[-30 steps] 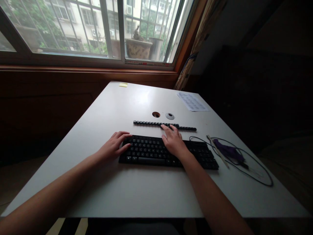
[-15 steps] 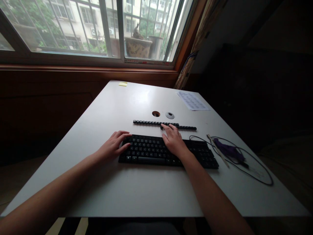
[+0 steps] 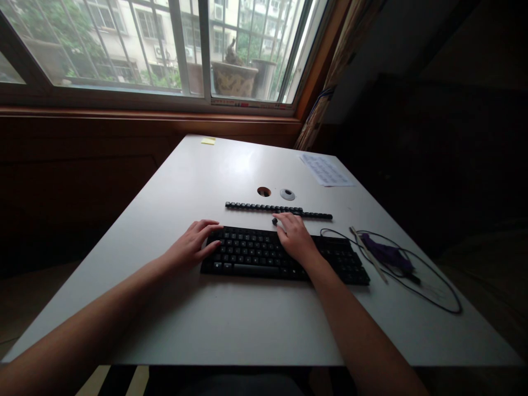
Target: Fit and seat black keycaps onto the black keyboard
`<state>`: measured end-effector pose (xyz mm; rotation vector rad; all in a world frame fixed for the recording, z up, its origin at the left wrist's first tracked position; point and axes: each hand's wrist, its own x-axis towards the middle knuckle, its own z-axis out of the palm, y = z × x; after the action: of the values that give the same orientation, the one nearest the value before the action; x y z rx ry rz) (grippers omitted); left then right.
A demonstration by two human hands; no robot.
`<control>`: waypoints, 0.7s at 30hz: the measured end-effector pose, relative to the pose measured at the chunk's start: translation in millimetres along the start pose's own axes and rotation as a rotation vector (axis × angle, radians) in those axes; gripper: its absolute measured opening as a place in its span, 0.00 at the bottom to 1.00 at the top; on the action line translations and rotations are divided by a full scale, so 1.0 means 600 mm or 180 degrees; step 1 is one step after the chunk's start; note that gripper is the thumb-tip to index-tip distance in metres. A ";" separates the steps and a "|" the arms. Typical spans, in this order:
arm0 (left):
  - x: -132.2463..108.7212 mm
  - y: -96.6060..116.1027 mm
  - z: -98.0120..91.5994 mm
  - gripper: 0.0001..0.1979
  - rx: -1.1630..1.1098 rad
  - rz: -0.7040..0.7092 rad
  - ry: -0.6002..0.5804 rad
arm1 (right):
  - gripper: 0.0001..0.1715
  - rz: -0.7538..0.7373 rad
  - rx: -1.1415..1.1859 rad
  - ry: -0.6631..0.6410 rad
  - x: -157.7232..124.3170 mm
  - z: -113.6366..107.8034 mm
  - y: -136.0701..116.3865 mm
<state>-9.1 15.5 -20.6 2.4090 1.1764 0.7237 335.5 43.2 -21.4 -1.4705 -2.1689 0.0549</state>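
Note:
A black keyboard (image 3: 256, 269) lies across the white desk in front of me. My left hand (image 3: 197, 242) rests at its left end, fingers spread apart, thumb and fingertips on its edge; nothing is held. Over the right-centre part of the keyboard, my right hand (image 3: 295, 234) pinches a small black keycap (image 3: 274, 221) between thumb and fingertips, just above the keyboard's back edge. Behind that hand, black keycaps stand in two long rows, a left row (image 3: 251, 206) and a right row (image 3: 319, 215). The right hand covers some keys and part of the right row.
To the right lie a thin stick (image 3: 369, 256), a purple cloth (image 3: 385, 253) and a looped black cable (image 3: 437, 275). Farther back are a cable hole (image 3: 264, 192), a round grey cover (image 3: 287, 194), printed paper (image 3: 325, 170) and a yellow sticky note (image 3: 208, 141). A barred window is beyond.
My right hand has drawn back slightly from the keycap rows toward the keyboard, bringing a keycap with it. The left hand has stayed in place.

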 end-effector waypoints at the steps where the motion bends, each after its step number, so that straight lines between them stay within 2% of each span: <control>1: 0.000 0.000 0.000 0.19 -0.0005 0.0003 0.0002 | 0.22 -0.0007 -0.0013 -0.0007 0.000 0.000 0.000; 11: 0.000 -0.001 0.002 0.18 0.0002 0.0020 -0.0005 | 0.17 0.0177 0.0081 0.0069 -0.001 0.000 0.003; 21: -0.001 -0.005 0.003 0.18 -0.0006 0.0039 0.0012 | 0.11 0.0468 0.0554 -0.0034 0.002 -0.001 0.014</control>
<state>-10.2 16.8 -23.8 2.4162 1.1630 0.7330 342.5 47.5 -22.7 -1.5282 -2.0051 0.2959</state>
